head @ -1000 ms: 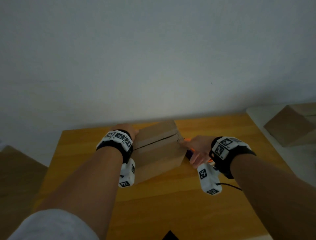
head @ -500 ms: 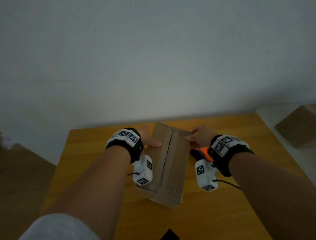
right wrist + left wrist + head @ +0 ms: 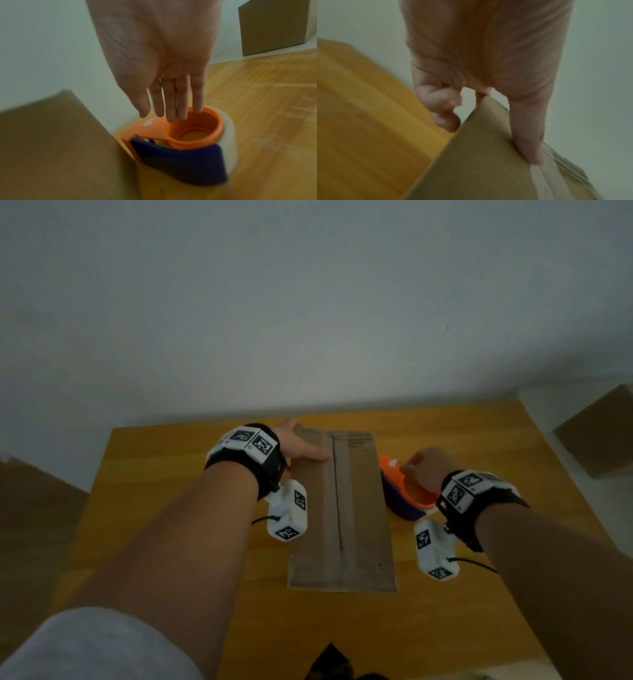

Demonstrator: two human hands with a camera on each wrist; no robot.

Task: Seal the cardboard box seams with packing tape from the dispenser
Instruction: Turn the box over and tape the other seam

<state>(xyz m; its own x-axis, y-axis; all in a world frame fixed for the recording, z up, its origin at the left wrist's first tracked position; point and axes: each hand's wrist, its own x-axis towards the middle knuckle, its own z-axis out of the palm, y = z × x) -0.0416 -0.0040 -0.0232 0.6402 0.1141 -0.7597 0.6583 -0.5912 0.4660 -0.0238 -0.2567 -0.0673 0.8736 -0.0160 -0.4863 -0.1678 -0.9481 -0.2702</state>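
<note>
Wide wooden table (image 3: 178, 474), honey-coloured, running up to a pale wall. Lying flat in the middle of it, cardboard box (image 3: 342, 518), long side pointing away, centre seam (image 3: 337, 508) facing up and running its whole length. Off on the right past the table's edge, second cardboard box (image 3: 599, 433) on a white surface. Gripping the near box's far left corner, left hand (image 3: 301, 445): thumb laid out across the top panel toward the seam, remaining fingers curled down beside the box's left side in the left wrist view. Hovering right over the dispenser, right hand (image 3: 428, 467), fingers straight and together, pointing down, holding nothing; contact with the rim too blurred to call. Standing just beside the box's right side, tape dispenser (image 3: 181, 142), orange frame with a dark blue guard, pale roll of tape (image 3: 229, 142) wrapped round its core.
</note>
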